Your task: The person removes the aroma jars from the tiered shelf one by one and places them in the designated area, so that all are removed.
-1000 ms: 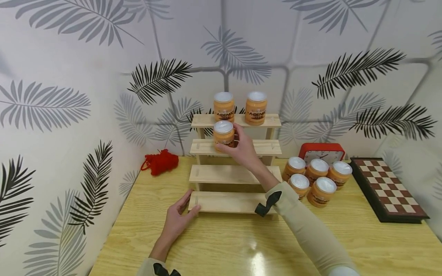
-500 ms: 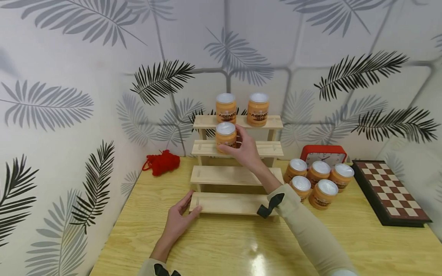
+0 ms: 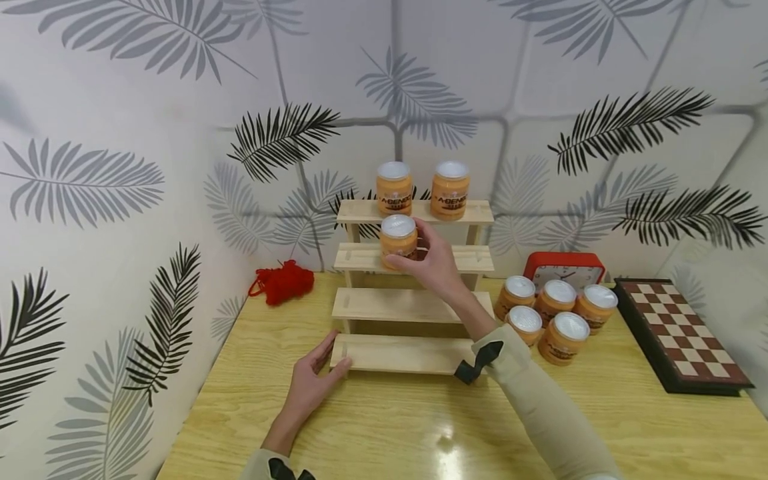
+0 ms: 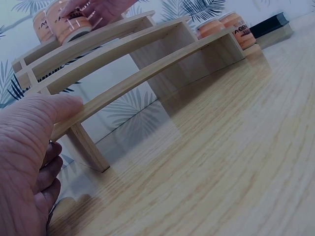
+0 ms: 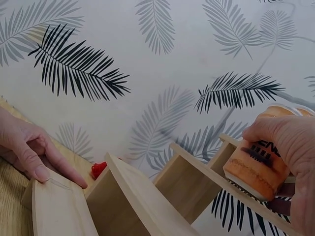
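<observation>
My right hand [image 3: 437, 267] holds an orange jar [image 3: 399, 243] with a clear lid, thumb in front and fingers round its right side. The jar is upright at the third tier of a four-tier wooden display stand [image 3: 408, 352], left of that tier's middle. In the right wrist view, the jar [image 5: 258, 167] appears close over the shelf board. My left hand [image 3: 309, 383] grips the left end of the lowest board. The left wrist view shows its thumb [image 4: 66, 105] on the board and the other fingers curled below.
Two more orange jars [image 3: 450, 193] stand on the top tier. Right of the stand, several jars [image 3: 561, 340] cluster before a red clock [image 3: 564, 261]. A checkered board [image 3: 684, 327] lies farther right, and red yarn [image 3: 288, 283] lies at left. A patterned wall rises behind.
My right hand has shifted slightly to the right with the jar along the same tier. My left hand keeps its grip on the lowest board.
</observation>
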Demonstrator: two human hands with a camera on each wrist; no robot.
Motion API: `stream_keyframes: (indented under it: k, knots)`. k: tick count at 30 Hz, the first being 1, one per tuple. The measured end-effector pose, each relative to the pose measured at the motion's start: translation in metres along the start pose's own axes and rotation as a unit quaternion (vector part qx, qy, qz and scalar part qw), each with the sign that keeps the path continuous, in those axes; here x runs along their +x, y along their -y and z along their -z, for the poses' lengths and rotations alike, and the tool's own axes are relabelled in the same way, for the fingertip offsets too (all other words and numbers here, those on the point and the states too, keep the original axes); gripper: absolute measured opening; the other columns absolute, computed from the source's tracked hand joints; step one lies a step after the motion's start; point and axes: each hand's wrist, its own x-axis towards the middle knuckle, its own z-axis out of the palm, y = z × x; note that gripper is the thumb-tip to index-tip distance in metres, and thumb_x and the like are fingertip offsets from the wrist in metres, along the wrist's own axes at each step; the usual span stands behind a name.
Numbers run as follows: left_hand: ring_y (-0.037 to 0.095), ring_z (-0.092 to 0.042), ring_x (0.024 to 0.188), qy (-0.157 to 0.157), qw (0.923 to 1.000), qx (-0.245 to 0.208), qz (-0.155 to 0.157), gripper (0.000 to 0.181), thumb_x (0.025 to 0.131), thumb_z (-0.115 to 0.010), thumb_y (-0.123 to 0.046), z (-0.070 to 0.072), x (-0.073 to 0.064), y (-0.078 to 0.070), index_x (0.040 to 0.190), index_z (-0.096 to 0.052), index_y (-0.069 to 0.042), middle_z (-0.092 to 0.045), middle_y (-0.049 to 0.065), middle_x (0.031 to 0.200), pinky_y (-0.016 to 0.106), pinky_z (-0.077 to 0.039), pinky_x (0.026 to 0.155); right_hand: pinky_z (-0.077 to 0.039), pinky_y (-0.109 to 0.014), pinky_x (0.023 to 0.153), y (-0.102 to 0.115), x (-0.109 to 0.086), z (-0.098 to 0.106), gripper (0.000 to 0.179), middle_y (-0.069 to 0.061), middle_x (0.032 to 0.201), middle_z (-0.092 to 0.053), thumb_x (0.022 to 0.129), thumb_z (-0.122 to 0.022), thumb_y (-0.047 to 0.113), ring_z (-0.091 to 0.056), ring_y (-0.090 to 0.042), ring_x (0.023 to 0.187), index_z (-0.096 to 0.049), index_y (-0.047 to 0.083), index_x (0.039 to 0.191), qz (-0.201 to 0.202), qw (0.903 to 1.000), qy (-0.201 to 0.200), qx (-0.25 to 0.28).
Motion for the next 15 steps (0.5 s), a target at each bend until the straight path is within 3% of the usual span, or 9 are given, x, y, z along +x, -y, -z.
stream_keyframes:
  k: [4,9,15]
  knots:
    - [0.024,-0.044,0.147,0.000,1.0000,-0.001,-0.002,0.070,0.096,-0.078,-0.017,0.000,0.000,-0.001,0.157,-0.046,-0.002,-0.047,0.011,0.159,0.043,-0.035,0.119,-0.058,-0.051,0.092,0.003,-0.007,0.004,0.075,-0.015,0.132,-0.064,0.084,-0.090,0.015,-0.067,-0.031,0.110,-0.053,0.008,0.149,0.003,0.9999,-0.011,0.007]
    - [0.024,-0.044,0.147,0.000,1.0000,-0.002,0.000,0.071,0.096,-0.078,-0.017,0.000,0.000,-0.003,0.157,-0.046,-0.002,-0.047,0.012,0.159,0.043,-0.035,0.120,-0.060,-0.033,0.087,0.005,-0.013,0.010,0.074,-0.012,0.128,-0.067,0.083,-0.091,0.015,-0.069,-0.027,0.107,-0.056,0.009,0.147,0.005,0.9998,-0.020,0.007]
    - [0.024,-0.043,0.148,0.001,1.0000,-0.002,-0.002,0.071,0.096,-0.078,-0.017,0.001,0.000,-0.001,0.157,-0.045,-0.002,-0.046,0.013,0.160,0.043,-0.034,0.120,-0.061,-0.032,0.086,0.005,-0.024,0.020,0.074,-0.013,0.128,-0.069,0.082,-0.091,0.012,-0.068,-0.025,0.110,-0.057,0.009,0.147,0.011,0.9993,-0.033,-0.009]
